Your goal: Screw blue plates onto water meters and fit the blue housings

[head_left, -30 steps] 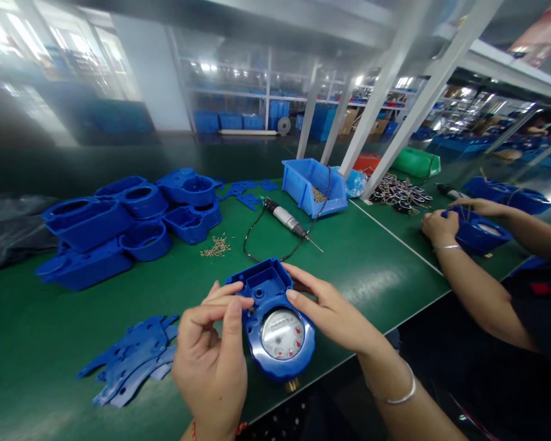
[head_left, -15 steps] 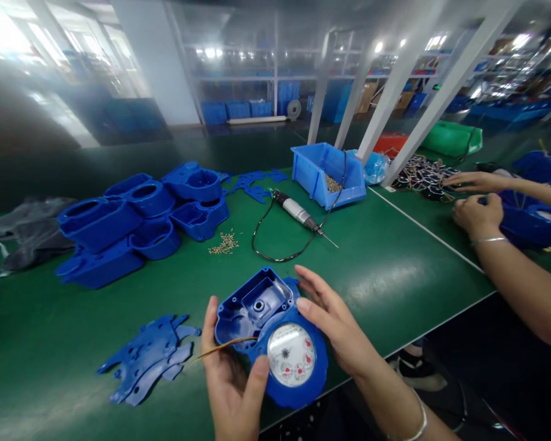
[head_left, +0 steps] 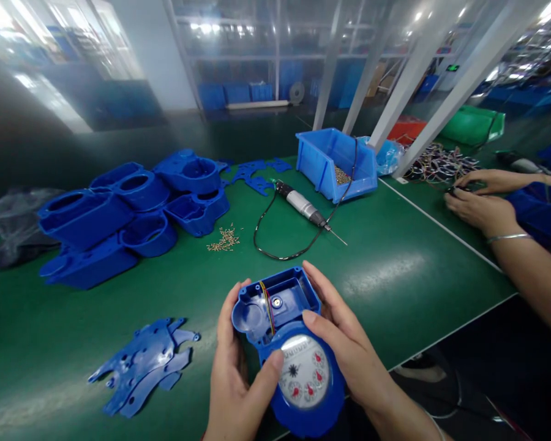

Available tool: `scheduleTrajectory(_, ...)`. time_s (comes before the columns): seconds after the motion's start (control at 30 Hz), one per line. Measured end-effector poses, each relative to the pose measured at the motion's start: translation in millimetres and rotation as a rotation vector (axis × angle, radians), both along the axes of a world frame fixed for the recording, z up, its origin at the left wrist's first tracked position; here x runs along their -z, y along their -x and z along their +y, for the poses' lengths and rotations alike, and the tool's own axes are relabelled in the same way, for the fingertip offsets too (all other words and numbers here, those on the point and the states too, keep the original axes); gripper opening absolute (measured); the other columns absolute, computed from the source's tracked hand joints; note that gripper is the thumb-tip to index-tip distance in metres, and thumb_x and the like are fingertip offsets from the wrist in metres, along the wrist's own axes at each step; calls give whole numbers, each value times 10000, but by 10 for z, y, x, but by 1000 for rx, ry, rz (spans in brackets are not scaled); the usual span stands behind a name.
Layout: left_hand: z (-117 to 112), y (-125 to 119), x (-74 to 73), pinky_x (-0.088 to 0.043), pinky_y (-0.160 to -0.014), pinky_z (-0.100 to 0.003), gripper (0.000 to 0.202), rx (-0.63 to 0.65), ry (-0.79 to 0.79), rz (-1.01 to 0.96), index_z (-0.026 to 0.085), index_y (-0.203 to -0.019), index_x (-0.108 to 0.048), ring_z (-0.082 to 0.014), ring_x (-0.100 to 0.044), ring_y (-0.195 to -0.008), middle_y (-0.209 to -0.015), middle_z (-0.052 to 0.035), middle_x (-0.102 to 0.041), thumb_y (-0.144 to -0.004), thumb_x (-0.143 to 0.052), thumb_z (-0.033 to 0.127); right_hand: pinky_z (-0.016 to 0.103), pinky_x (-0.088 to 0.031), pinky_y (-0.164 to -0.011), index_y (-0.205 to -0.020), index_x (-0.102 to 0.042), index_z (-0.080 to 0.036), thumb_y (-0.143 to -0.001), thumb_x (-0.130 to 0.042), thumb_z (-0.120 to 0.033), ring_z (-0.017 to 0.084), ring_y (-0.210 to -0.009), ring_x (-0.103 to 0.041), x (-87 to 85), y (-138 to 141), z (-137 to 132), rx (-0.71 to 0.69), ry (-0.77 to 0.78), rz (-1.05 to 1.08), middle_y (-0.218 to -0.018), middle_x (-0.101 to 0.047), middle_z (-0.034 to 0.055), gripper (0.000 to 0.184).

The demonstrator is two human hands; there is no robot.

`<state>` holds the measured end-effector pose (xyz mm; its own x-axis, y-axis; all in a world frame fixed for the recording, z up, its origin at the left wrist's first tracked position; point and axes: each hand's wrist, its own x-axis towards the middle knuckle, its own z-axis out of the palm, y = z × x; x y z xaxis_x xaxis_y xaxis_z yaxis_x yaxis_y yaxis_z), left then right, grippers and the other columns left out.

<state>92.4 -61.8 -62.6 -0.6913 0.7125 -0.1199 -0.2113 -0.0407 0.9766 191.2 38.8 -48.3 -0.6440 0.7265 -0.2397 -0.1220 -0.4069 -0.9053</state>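
Note:
A blue water meter [head_left: 303,371] with a round white dial and red pointers is held between my two hands above the table's front edge. My left hand [head_left: 243,367] grips its left side, the thumb resting beside the dial. On the other side, my right hand [head_left: 344,343] is wrapped round the casing with its thumb on top. The meter's open box-shaped compartment [head_left: 291,301] faces up, and thin coloured wires [head_left: 269,309] lie across it. Flat blue plastic plates [head_left: 144,361] lie on the table to the left of my hands.
Beyond the meter lie an electric screwdriver [head_left: 300,205] with a black cable and a pile of small screws [head_left: 224,239]. Blue housings [head_left: 133,214] are stacked at left; a blue bin [head_left: 335,165] holds more screws. At right, a co-worker's hands [head_left: 484,199] work near bundled wires [head_left: 441,162].
The meter has turned in my hands and moved slightly right. Its wires, earlier sticking out to the left, now lie across the compartment. My right hand has closed round the casing.

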Motion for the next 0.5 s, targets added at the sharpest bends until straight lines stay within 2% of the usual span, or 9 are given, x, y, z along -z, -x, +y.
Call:
scheduleTrajectory(0.1, 32, -21, -64, -312, -1102, -470, 718, -7, 45, -30, 284, -1376, -355, -313, -439, -1276, -1430, -76, -422, -750, -687, 398, 400, -382, -1069, -1347, -436, -323, -799, -615, -363, 226, -1278, -458, -41, 1, -19, 40, 42, -42, -1415, -462, 11, 578)
scheduleTrajectory(0.27, 104, -40, -127, -413, -1032, -447, 691, -31, 76, -88, 263, -1369, -368, -308, -488, -1235, -1376, -91, -488, -760, -679, 361, 442, -463, -983, -1333, -459, -329, -728, -646, -360, 273, -1162, -561, -36, 24, -46, 137, 179, -71, -1331, -544, 35, 633)
scheduleTrajectory(0.43, 82, -12, -57, -402, -1046, -408, 679, 8, 49, -44, 262, -1378, -338, -288, -472, -1255, -1413, -84, -451, -789, -657, 372, 446, -449, -1003, -1330, -460, -326, -758, -632, -368, 263, -1154, -569, 34, 31, -101, 134, 127, -41, -1311, -560, 41, 599)
scheduleTrajectory(0.5, 70, 14, -7, -438, -1013, -378, 666, 18, 27, -28, 264, -1372, -343, -279, -485, -1245, -1417, -83, -447, -796, -657, 376, 439, -443, -1011, -1325, -465, -320, -768, -637, -367, 255, -1151, -571, 52, 31, -111, 137, 124, -11, -1308, -565, 41, 585)
